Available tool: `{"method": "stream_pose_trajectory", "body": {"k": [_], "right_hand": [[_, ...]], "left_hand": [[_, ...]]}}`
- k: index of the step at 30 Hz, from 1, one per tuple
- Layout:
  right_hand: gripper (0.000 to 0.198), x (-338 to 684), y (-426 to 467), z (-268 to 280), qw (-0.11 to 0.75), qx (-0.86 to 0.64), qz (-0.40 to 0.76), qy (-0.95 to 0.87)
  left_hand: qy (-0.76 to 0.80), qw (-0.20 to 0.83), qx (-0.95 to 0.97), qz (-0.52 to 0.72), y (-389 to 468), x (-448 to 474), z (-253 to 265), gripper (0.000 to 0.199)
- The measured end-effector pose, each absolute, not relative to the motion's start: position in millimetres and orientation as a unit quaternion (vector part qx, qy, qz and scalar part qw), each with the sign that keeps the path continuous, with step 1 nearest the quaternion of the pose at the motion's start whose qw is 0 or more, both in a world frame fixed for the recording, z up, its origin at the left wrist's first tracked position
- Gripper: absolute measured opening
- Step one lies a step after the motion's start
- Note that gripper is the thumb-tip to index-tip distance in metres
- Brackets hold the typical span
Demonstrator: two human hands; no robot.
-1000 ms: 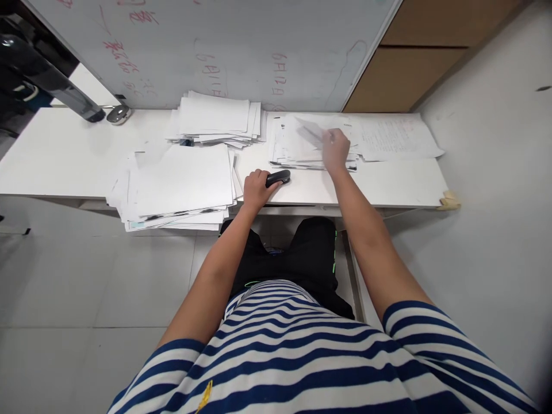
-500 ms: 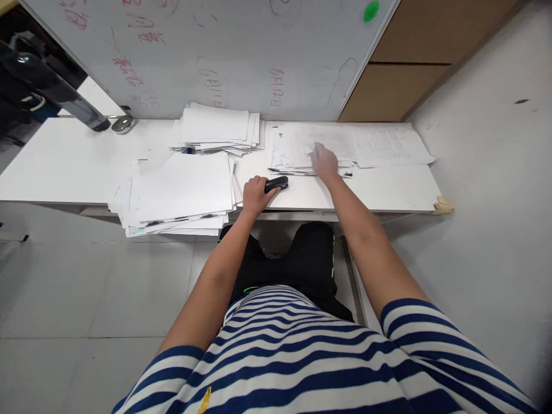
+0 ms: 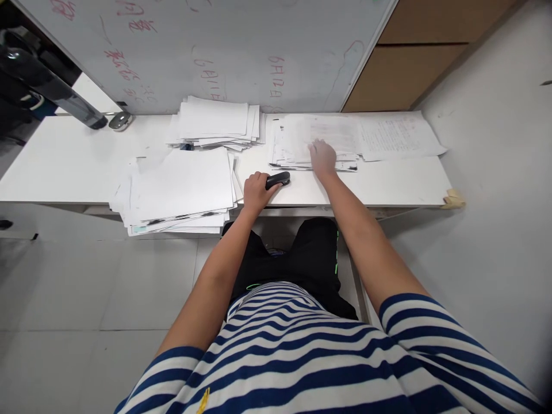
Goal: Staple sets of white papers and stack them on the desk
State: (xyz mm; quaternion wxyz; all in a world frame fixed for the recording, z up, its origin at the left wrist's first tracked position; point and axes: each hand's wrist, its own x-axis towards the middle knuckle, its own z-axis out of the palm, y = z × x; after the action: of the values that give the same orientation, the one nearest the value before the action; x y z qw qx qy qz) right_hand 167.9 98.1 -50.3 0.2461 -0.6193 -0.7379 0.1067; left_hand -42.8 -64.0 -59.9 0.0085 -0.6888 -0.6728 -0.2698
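A black stapler [image 3: 278, 180] lies at the front of the white desk, and my left hand [image 3: 256, 191] is closed round its near-left end. My right hand [image 3: 323, 156] rests over the front of a paper stack [image 3: 297, 135] on the right. Its fingers look bent and are smeared by motion, so I cannot make out whether they grip a sheet. A printed sheet [image 3: 394, 135] lies on the desk to the right of that stack. Left of the stapler is a large loose pile of white paper [image 3: 185, 178], which overhangs the desk's front edge.
Another paper pile [image 3: 218, 118] sits behind the large one, against a whiteboard [image 3: 241, 52] with red writing. A computer mouse [image 3: 120, 121] and a dark transparent bottle [image 3: 81, 103] are at the back left. A wall [image 3: 495, 172] borders the desk's right end.
The camera view has shifted slightly. My right hand has moved a little over the paper stack. My left hand keeps its hold on the stapler.
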Motion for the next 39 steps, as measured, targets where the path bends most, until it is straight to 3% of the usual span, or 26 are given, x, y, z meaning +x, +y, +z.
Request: {"method": "stream_pose_trajectory", "body": {"k": [7,13,24,29,39], "right_hand": [[0.052,169.8,94.1,-37.6,0.258,-0.645,0.078,-0.715],[0.043,183.9,89.5,-25.1,0.268,-0.622,0.048,-0.734],[0.044,182.7,99.4,-52.6,0.274,-0.638,0.097,-0.713],[0.036,178.7,95.0,-46.9,0.241,-0.638,0.097,-0.725],[0.041,165.7,100.4,-50.6,0.206,-0.618,0.070,-0.756]], "left_hand": [[-0.672,-0.007,-0.686,-0.280,-63.9,-43.2,-59.6,0.038],[-0.670,0.001,-0.686,-0.283,-63.5,-43.7,-60.1,0.039],[-0.674,0.004,-0.684,-0.279,-64.9,-43.1,-58.7,0.037],[-0.676,-0.003,-0.683,-0.278,-64.2,-42.7,-59.1,0.037],[-0.676,-0.006,-0.683,-0.278,-64.7,-42.6,-59.3,0.038]]}}
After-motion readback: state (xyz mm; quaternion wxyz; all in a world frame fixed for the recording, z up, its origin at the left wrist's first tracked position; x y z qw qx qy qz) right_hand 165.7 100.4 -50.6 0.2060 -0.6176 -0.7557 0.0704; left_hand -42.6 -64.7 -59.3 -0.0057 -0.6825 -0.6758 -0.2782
